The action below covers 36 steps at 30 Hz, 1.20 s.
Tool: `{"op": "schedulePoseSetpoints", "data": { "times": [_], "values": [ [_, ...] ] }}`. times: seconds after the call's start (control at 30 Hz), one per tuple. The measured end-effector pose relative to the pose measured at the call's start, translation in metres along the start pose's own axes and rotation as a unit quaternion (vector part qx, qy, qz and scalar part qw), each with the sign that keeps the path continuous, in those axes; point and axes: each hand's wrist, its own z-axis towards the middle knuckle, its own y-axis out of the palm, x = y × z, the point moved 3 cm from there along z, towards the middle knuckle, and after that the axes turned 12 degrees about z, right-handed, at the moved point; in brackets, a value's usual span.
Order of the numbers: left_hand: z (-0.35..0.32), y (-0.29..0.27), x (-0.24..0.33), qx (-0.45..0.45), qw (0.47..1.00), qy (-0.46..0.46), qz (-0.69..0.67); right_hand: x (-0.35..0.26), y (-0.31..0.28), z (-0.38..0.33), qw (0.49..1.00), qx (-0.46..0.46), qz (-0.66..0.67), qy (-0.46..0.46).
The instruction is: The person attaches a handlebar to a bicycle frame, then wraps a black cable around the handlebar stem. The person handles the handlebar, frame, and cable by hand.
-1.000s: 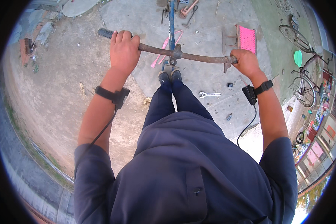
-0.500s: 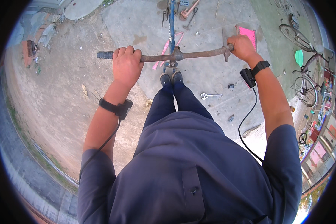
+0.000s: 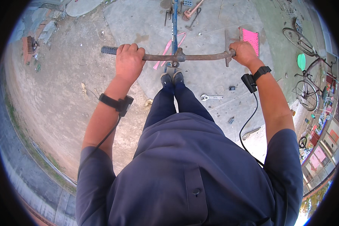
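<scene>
The handlebar (image 3: 156,57), rusty and slightly bent, is already set in a clamp (image 3: 180,55) at its middle, and a blue tube (image 3: 174,30) runs away from there on the handlebar's far side. A black sleeve (image 3: 109,50) is on the handlebar's left end; no matching one shows on the right, though fingers cover much of that end. The work seems partway: the parts sit together, but whether the clamp is tight, or anything is left to adjust, cannot be told.

The handlebar lies across both palms, in front of the person. The left hand (image 3: 129,64) is curled firmly around it, just inward of the black sleeve. The right hand (image 3: 245,54) is wrapped around its right end, just beside a short metal bracket (image 3: 228,61) hanging from the handlebar. Neither hand holds anything else.

The shoes (image 3: 166,79) are on the person's side of the handlebar, near its middle. A wrench (image 3: 211,97) lies on the ground farther toward the person, right of the handlebar's middle.
</scene>
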Motion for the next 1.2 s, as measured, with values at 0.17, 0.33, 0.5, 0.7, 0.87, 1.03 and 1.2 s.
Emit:
{"op": "schedulePoseSetpoints", "data": {
  "times": [0.17, 0.33, 0.5, 0.7, 0.87, 1.03, 1.2],
  "values": [
    [0.006, 0.002, -0.009, 0.013, 1.0, -0.006, 0.001, -0.004, 0.003, -0.01, 0.999, -0.026, 0.003, 0.028],
    [0.006, 0.004, -0.012, 0.003, 1.0, -0.014, -0.001, -0.013, 0.003, -0.02, 0.999, 0.022, 0.023, 0.011],
    [0.005, 0.0, -0.011, -0.006, 1.0, -0.016, -0.006, -0.024, -0.006, -0.022, 0.998, 0.054, 0.029, -0.023],
    [0.0, -0.008, -0.01, -0.006, 1.0, -0.019, -0.019, -0.033, -0.008, -0.026, 0.999, 0.037, 0.024, -0.001],
    [-0.008, -0.016, -0.008, 0.003, 0.999, -0.019, -0.03, -0.038, -0.011, -0.037, 0.999, 0.03, 0.033, 0.005],
    [-0.01, -0.02, 0.007, 0.003, 0.999, 0.003, -0.04, -0.039, -0.012, -0.046, 0.998, 0.037, 0.036, 0.024],
    [0.001, -0.011, 0.034, -0.004, 0.998, 0.041, -0.05, -0.031, -0.009, -0.055, 0.995, 0.087, 0.051, 0.014]
  ]
}}
